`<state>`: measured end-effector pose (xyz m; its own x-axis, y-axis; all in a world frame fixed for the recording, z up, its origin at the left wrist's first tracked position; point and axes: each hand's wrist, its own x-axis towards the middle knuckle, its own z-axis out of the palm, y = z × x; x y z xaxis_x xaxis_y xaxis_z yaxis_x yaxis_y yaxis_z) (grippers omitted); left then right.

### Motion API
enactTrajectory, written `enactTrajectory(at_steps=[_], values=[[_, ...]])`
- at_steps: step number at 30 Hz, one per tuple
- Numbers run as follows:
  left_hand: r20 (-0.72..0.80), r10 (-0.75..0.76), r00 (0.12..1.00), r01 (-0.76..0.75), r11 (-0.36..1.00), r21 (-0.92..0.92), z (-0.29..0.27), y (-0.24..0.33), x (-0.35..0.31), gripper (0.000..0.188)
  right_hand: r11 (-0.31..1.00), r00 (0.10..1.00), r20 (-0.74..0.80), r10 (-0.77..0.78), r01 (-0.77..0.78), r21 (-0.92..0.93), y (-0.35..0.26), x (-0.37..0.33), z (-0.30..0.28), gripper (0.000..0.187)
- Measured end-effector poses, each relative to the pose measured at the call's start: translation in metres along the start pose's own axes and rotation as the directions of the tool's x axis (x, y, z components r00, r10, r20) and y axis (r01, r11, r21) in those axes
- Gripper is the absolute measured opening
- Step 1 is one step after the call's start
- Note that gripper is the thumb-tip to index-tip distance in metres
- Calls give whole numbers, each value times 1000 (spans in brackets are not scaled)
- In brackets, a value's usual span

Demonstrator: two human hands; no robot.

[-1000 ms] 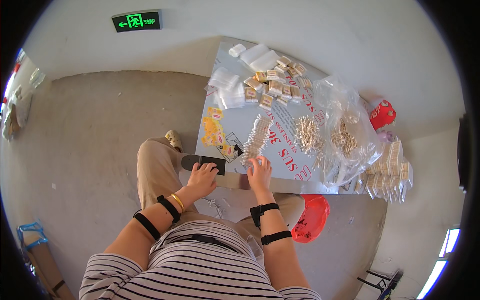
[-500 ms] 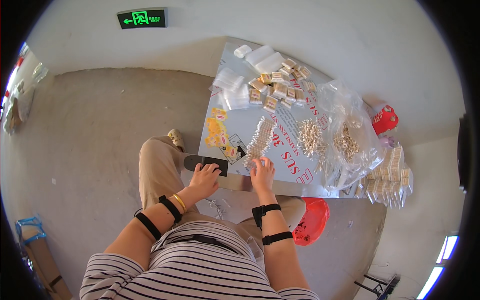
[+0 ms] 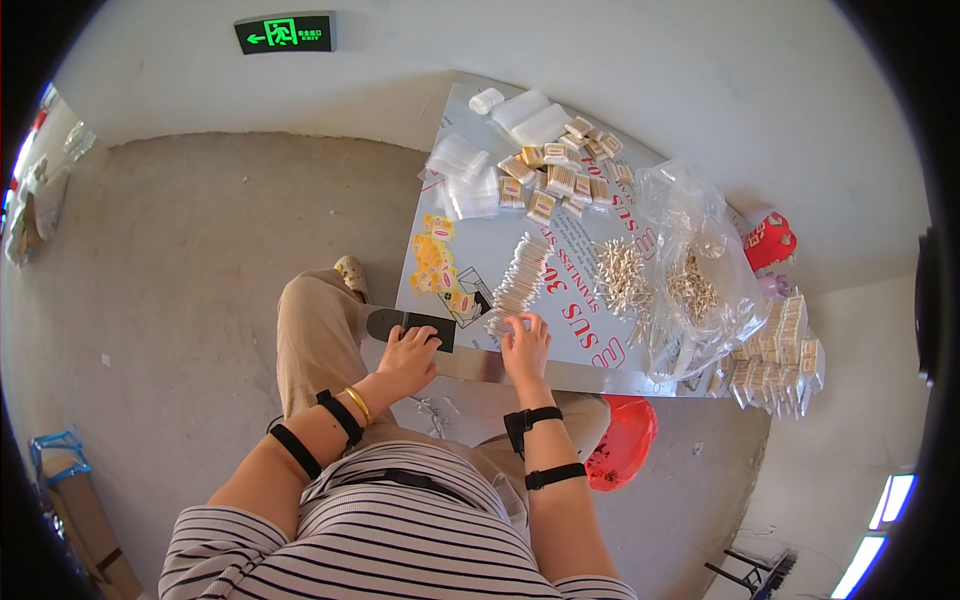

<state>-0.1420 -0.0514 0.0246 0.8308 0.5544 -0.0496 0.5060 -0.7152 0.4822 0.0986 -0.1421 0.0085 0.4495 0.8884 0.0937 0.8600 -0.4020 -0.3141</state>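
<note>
On the table's near left corner lies a flat black plate [image 3: 379,322] with one rounded end, which sticks out past the edge. My left hand [image 3: 408,360] is on it, with bent fingers gripping it from the near side. A long row of cotton swabs [image 3: 524,273], lined up side by side, runs away from me. At its near end my right hand [image 3: 527,345] has its fingers bent in on the closest swabs; the fingertips partly hide them. Yellow printed cards [image 3: 433,262] lie spread left of the row. To the right is a loose heap of swabs [image 3: 622,274].
Packed swab bundles [image 3: 560,181] and clear plastic sleeves [image 3: 465,180] cover the far part of the metal-topped table [image 3: 480,367]. A big clear bag [image 3: 720,320] of swabs stands right, beside stacked packs [image 3: 780,360]. Below the near edge is a red bag [image 3: 622,445].
</note>
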Motion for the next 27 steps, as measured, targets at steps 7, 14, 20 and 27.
enactTrajectory(at_steps=[7, 14, 20, 27], values=[[9, -4, 1000, 4, 1000, 0, -1, 0, 1, 44, 1000, 1000, -27, -2, 2, -10, 1, 8, 1, 29], [16, -13, 1000, 13, 1000, -2, -3, 0, 0, 44, 1000, 1000, -9, 10, -10, -23, 0, 9, 2, 28], [13, -14, 1000, 15, 1000, -16, -1, -1, 1, 44, 999, 1000, -17, 15, -16, -39, 0, 16, 0, 30], [24, -25, 999, 26, 999, -23, -3, 0, 1, 43, 998, 999, 21, 30, -29, -48, 1, 17, 2, 28]])
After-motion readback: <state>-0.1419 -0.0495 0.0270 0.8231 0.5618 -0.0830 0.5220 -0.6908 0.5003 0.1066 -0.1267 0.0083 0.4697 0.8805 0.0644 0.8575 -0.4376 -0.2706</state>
